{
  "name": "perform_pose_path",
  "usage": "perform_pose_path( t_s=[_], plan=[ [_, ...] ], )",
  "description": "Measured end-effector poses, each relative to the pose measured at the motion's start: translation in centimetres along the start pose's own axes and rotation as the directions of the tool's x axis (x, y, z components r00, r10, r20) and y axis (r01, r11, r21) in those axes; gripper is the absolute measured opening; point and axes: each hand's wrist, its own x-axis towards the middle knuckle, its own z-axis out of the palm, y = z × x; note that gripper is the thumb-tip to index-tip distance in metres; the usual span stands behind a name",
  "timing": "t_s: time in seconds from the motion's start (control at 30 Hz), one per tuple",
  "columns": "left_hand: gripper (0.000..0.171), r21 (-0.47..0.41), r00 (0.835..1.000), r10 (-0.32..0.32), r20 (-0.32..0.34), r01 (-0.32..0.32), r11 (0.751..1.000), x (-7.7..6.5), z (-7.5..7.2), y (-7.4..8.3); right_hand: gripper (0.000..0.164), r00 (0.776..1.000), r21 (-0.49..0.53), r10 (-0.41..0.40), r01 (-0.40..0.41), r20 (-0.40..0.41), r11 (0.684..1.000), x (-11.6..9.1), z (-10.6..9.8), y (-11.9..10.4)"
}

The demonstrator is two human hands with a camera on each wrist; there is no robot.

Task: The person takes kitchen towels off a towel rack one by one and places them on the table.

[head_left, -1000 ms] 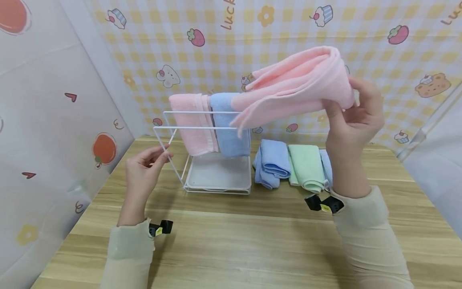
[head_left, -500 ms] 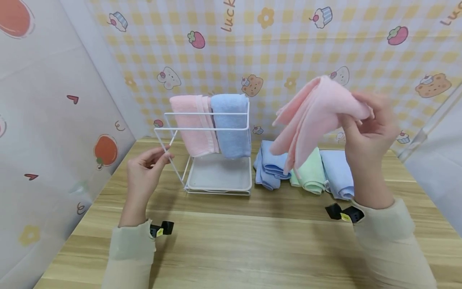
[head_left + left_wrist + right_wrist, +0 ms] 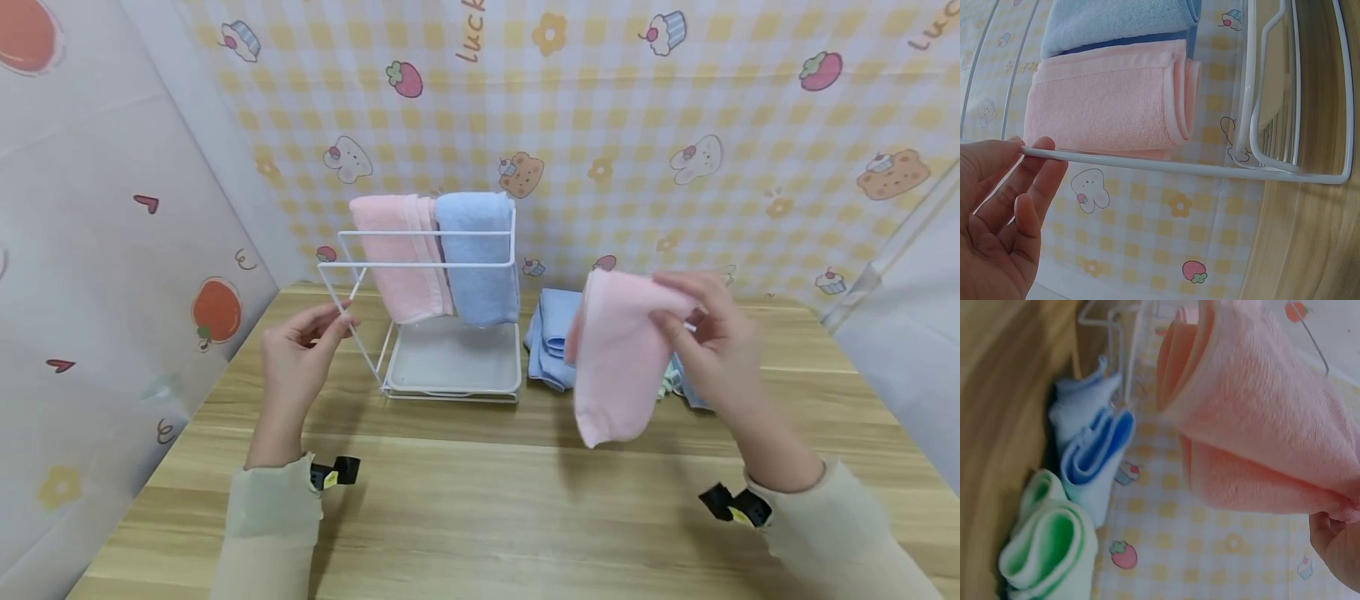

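My left hand (image 3: 303, 354) pinches the left side wire of a white wire rack (image 3: 420, 266), seen closely in the left wrist view. Over the rack's rear bar hang a folded pink towel (image 3: 401, 287) and, to its right, a folded blue towel (image 3: 480, 292). To the right of the rack my right hand (image 3: 712, 342) grips another folded pink towel (image 3: 622, 358) by its upper corner. That towel droops above the table, in front of the folded towels lying there. In the right wrist view the held pink towel (image 3: 1272, 419) spreads out from the fingers, loosely folded.
A white tray (image 3: 453, 371) sits in the rack's base. On the wooden table (image 3: 480, 500) right of the rack lie a folded blue towel (image 3: 547, 354), a green towel (image 3: 1054, 547) and a further blue towel (image 3: 690, 396), partly hidden. A patterned cloth (image 3: 600, 108) forms the backdrop.
My right hand has carried the pink towel away from above the rack, first rightward, then downward in front of the towels on the table. The left hand stays on the rack wire.
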Motion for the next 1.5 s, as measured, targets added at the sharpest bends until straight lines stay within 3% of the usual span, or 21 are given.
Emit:
perform_pose_path(
  t_s=[0.27,0.57,0.63,0.7,0.8,0.87,0.97,1.1,1.2,1.33,1.4,1.5],
  plan=[
    [0.020,0.010,1.000,-0.017,0.005,0.017,1.000,0.1,0.0,0.1,0.042,0.971,0.054,0.160,-0.172,0.175,0.984,-3.9,0.5,-1.7],
    [0.021,0.009,0.999,-0.032,0.003,0.032,0.999,0.3,-0.2,0.1,0.040,0.886,0.018,0.295,-0.322,0.357,0.947,-5.6,1.7,-1.5],
    [0.021,0.008,1.000,-0.028,0.000,0.028,1.000,0.3,-0.2,0.2,0.037,0.854,-0.028,0.360,-0.377,0.377,0.926,-5.6,2.1,-0.6],
    [0.021,0.009,1.000,-0.023,0.000,0.023,1.000,0.3,-0.2,0.2,0.035,0.801,-0.095,0.456,-0.457,0.387,0.884,-5.7,2.3,0.5],
    [0.020,-0.002,1.000,-0.024,0.003,0.024,1.000,0.2,-0.1,0.2,0.038,0.701,-0.139,0.600,-0.599,0.386,0.789,-5.7,2.5,2.3],
    [0.020,-0.008,1.000,-0.025,0.005,0.025,1.000,0.2,-0.1,0.1,0.041,0.649,-0.137,0.663,-0.668,0.374,0.731,-5.7,2.6,3.5],
    [0.020,-0.016,1.000,-0.024,0.005,0.024,1.000,0.2,-0.1,0.0,0.044,0.607,-0.110,0.709,-0.727,0.358,0.678,-5.5,2.6,5.0],
    [0.021,-0.009,1.000,-0.016,0.006,0.016,1.000,0.3,-0.1,-0.1,0.045,0.584,-0.118,0.735,-0.750,0.345,0.651,-5.5,2.8,6.7],
    [0.020,-0.003,1.000,-0.019,0.008,0.019,1.000,0.3,-0.1,-0.1,0.043,0.609,-0.172,0.709,-0.703,0.355,0.690,-5.7,3.0,7.7],
    [0.020,0.002,0.999,-0.031,0.011,0.031,1.000,0.3,-0.1,-0.1,0.041,0.680,-0.316,0.634,-0.550,0.369,0.773,-5.8,3.3,8.4],
    [0.020,-0.002,0.999,-0.032,0.012,0.032,0.999,0.2,-0.1,0.0,0.041,0.707,-0.393,0.604,-0.470,0.368,0.790,-5.7,3.4,8.3],
    [0.020,-0.016,1.000,-0.021,0.010,0.021,1.000,0.3,-0.1,0.0,0.038,0.744,-0.496,0.563,-0.359,0.360,0.791,-5.5,3.4,8.0]
  ],
)
